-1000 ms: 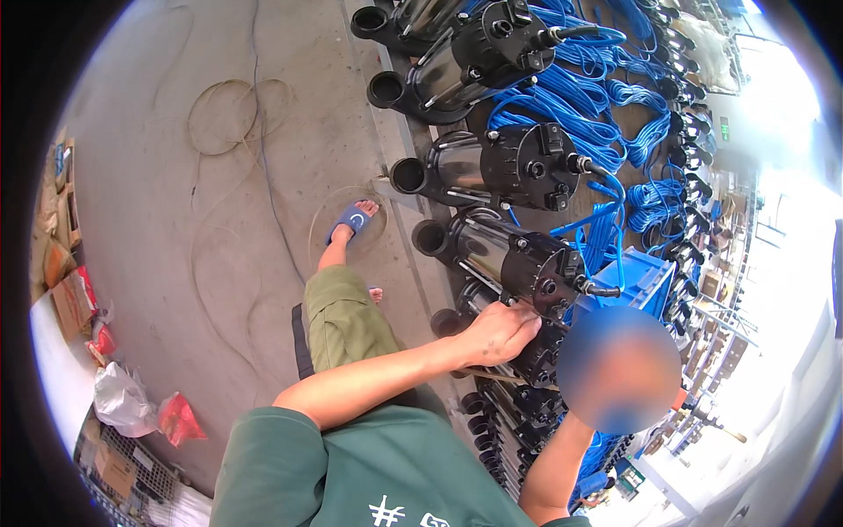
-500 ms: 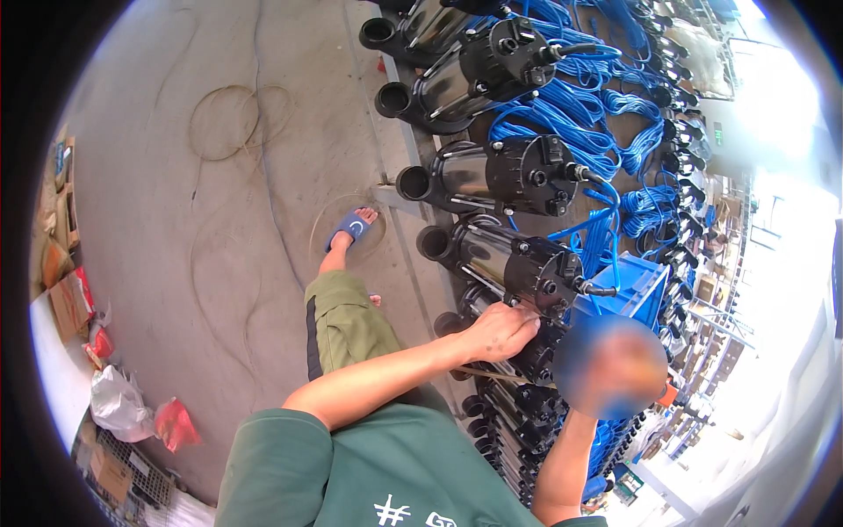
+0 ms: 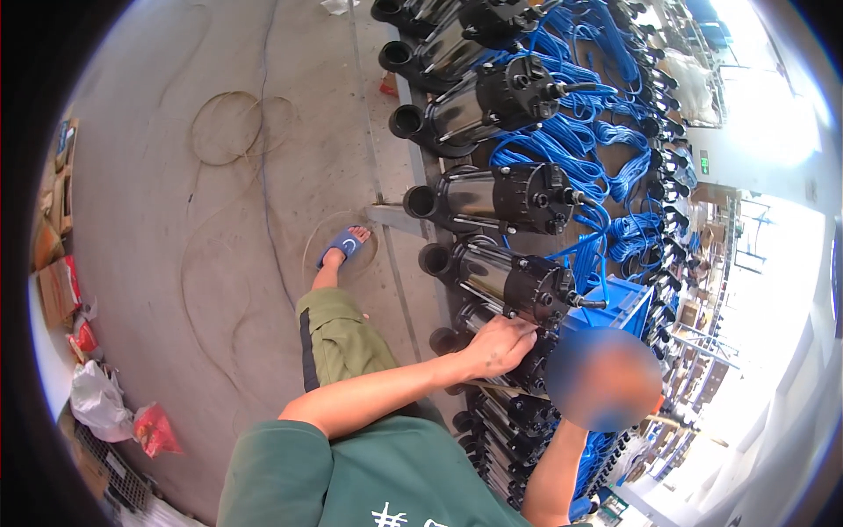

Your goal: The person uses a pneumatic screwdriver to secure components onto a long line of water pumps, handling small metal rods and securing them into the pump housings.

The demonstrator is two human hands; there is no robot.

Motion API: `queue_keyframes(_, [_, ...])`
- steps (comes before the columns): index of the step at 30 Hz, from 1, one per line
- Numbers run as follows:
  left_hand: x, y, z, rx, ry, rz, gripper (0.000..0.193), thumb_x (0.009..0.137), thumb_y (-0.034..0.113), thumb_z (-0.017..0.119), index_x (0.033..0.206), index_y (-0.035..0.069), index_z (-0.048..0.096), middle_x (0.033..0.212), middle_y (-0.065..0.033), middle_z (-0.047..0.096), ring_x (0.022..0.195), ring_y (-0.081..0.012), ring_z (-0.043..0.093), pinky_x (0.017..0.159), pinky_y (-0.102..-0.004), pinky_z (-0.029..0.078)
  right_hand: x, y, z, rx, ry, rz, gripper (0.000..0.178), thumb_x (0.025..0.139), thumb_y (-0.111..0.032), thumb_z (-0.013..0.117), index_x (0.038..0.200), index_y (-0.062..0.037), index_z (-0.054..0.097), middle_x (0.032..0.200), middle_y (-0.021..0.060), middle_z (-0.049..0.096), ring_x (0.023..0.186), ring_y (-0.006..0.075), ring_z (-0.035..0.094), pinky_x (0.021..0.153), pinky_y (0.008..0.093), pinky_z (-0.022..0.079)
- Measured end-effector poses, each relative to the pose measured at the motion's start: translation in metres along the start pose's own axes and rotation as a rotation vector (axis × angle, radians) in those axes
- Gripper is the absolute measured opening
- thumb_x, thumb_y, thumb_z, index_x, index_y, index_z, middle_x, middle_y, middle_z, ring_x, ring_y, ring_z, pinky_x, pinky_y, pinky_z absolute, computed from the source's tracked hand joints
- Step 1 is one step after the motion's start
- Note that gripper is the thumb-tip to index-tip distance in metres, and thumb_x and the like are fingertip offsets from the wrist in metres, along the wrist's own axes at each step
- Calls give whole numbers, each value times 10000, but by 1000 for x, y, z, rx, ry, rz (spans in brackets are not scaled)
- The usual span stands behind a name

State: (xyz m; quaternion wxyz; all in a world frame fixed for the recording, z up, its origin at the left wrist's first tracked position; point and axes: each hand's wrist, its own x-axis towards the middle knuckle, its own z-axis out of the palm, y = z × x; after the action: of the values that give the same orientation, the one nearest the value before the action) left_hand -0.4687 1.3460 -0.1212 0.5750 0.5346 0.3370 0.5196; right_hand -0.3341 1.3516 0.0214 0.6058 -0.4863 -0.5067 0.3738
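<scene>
My left hand (image 3: 499,348) reaches across to the row of black and silver submersible pumps, its fingers curled and pinched together at the black top of one pump. Whatever the fingertips hold, if anything, is hidden. Just beyond the hand lies another pump (image 3: 509,279), with a blue cable (image 3: 604,255) running from its top. My right arm comes up from the lower edge, and a round blurred patch covers my right hand (image 3: 604,382), so its fingers do not show. Behind that patch stands a blue plastic crate (image 3: 622,300).
More pumps (image 3: 502,198) line the row, with coiled blue cables (image 3: 562,145) between them. A thin hose (image 3: 226,129) lies looped on the concrete floor at the left. White (image 3: 98,402) and red bags (image 3: 156,430) sit at the lower left. My sandalled foot (image 3: 344,246) is beside the row.
The view has shifted, so the pumps sit lower in the picture. My left hand stays pinched at the same pump top. My right hand remains beside the crate behind the blur.
</scene>
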Motion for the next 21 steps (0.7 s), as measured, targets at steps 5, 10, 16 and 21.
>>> queue_keyframes(5, [4,-4,-10,-2,-221,-63,324,993,234,467,978,-40,640,979,-252,638,986,-424,584,870,-488,474,-4,-4,-10,16,-8,49,395,847,40,582,1228,-55,544,996,132,630,735,185,568,629,290,491])
queue_keyframes(10, [6,-6,-13,-19,-284,-82,344,1001,260,467,979,-35,644,1005,-255,636,961,-433,590,858,-497,480,-5,-2,-11,18,-9,71,394,849,38,581,1230,-57,544,999,133,630,737,186,569,634,292,493])
queue_keyframes(16, [6,-7,-11,35,-273,-60,319,1004,259,478,965,-16,634,952,-232,632,898,-423,597,787,-501,492,-3,-1,-11,17,-7,82,393,852,35,579,1232,-59,543,1003,133,630,740,187,569,639,296,495])
queue_keyframes(21, [0,-17,-5,155,-222,110,283,1005,233,481,958,-6,624,907,-210,625,857,-408,601,720,-490,496,-1,1,-7,15,-17,85,392,854,33,578,1233,-61,543,1006,134,630,742,188,569,643,298,496])
